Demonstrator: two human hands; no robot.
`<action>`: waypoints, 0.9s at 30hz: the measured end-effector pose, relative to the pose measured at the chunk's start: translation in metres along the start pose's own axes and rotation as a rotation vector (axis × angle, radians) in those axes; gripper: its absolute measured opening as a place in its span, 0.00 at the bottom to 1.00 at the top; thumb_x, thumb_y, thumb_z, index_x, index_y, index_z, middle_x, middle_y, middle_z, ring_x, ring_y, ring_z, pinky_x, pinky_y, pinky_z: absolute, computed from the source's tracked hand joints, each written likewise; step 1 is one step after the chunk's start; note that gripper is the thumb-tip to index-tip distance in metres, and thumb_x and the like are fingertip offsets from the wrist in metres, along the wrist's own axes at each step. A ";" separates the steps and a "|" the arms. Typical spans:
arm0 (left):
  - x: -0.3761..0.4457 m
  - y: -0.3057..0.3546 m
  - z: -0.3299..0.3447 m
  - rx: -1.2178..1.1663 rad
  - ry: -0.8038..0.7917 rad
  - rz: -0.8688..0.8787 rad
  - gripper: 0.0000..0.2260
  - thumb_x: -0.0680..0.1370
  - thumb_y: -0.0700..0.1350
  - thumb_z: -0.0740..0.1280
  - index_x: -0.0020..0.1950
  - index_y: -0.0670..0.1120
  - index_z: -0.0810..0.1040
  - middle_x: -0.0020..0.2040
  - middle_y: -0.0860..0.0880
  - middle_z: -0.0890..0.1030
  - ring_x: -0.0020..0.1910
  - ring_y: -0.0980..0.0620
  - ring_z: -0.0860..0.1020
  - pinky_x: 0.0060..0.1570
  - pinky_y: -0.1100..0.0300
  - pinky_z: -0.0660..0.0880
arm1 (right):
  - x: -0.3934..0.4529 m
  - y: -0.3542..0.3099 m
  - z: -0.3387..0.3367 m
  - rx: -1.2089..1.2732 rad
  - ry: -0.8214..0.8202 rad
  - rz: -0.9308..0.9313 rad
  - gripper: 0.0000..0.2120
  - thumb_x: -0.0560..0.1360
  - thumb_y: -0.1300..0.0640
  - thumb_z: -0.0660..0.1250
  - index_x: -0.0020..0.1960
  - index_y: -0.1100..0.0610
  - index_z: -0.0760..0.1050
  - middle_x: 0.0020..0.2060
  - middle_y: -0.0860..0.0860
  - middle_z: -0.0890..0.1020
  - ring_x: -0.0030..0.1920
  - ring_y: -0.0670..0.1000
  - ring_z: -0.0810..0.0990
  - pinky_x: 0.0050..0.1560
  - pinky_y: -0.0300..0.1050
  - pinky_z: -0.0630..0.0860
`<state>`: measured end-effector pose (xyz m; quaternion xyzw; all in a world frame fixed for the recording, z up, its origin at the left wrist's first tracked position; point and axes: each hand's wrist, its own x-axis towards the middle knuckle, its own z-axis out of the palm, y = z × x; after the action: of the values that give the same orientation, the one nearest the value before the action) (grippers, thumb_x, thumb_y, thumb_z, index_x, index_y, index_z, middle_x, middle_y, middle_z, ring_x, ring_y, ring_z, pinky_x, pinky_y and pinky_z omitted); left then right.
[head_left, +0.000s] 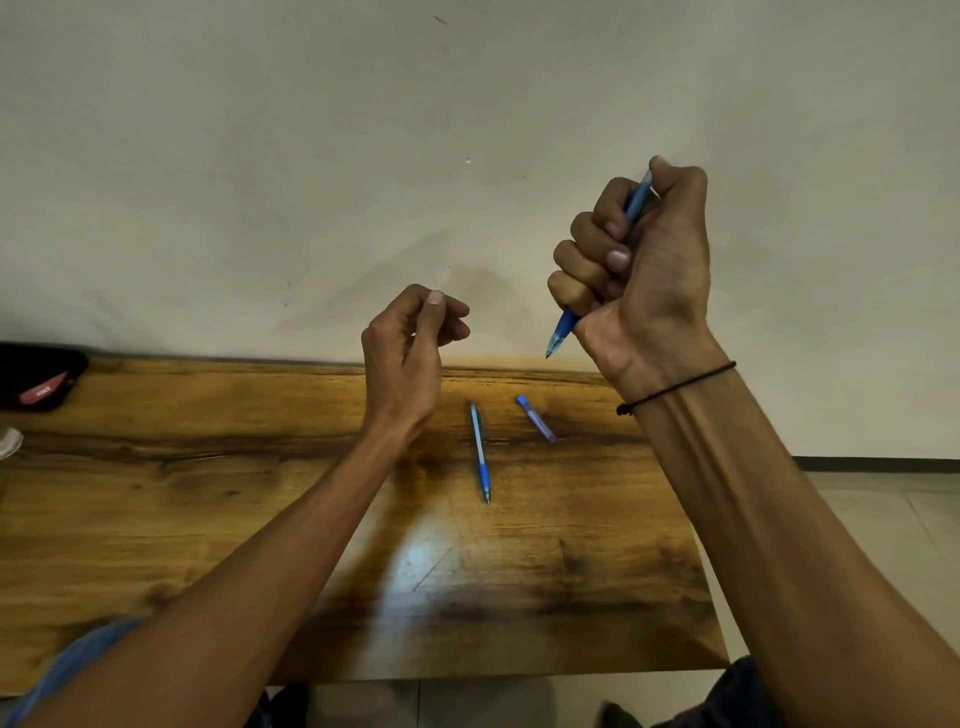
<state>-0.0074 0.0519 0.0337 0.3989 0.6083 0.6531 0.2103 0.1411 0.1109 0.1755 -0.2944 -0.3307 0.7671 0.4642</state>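
So there were two blue pens total. The right hand (639, 275) had the first pen (563, 325) wrapped in a full fist, tip pointing down, raised above the far edge of the wooden table (208, 519). The left hand (410, 353) hung in the air just left of it, fingers loosely curled with nothing in them. The second pen (480, 452) lay flat on the table between the arms, one small blue tube (536, 419) just right of it. One black pouch (36, 374) sat far left.
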 end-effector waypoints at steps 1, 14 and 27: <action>0.000 0.000 0.000 0.002 0.001 0.000 0.14 0.88 0.43 0.59 0.50 0.44 0.84 0.41 0.50 0.85 0.43 0.53 0.85 0.48 0.64 0.81 | 0.000 0.000 0.000 0.001 0.001 -0.001 0.25 0.85 0.45 0.51 0.31 0.54 0.59 0.23 0.47 0.57 0.24 0.46 0.52 0.25 0.37 0.52; 0.002 -0.004 -0.001 0.011 0.014 0.010 0.12 0.86 0.45 0.61 0.50 0.48 0.83 0.39 0.52 0.85 0.43 0.53 0.85 0.47 0.64 0.81 | 0.002 0.000 -0.003 0.013 0.012 -0.003 0.25 0.84 0.45 0.51 0.31 0.54 0.59 0.23 0.47 0.57 0.24 0.46 0.51 0.25 0.37 0.52; 0.002 -0.001 -0.002 0.013 0.020 0.007 0.12 0.86 0.44 0.61 0.51 0.48 0.83 0.38 0.54 0.84 0.44 0.53 0.85 0.49 0.61 0.82 | 0.004 -0.002 -0.004 0.048 0.020 -0.003 0.25 0.84 0.46 0.51 0.30 0.54 0.60 0.22 0.47 0.57 0.23 0.46 0.51 0.25 0.37 0.52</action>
<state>-0.0107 0.0521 0.0330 0.3961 0.6131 0.6538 0.1994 0.1435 0.1166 0.1744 -0.2904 -0.3079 0.7712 0.4755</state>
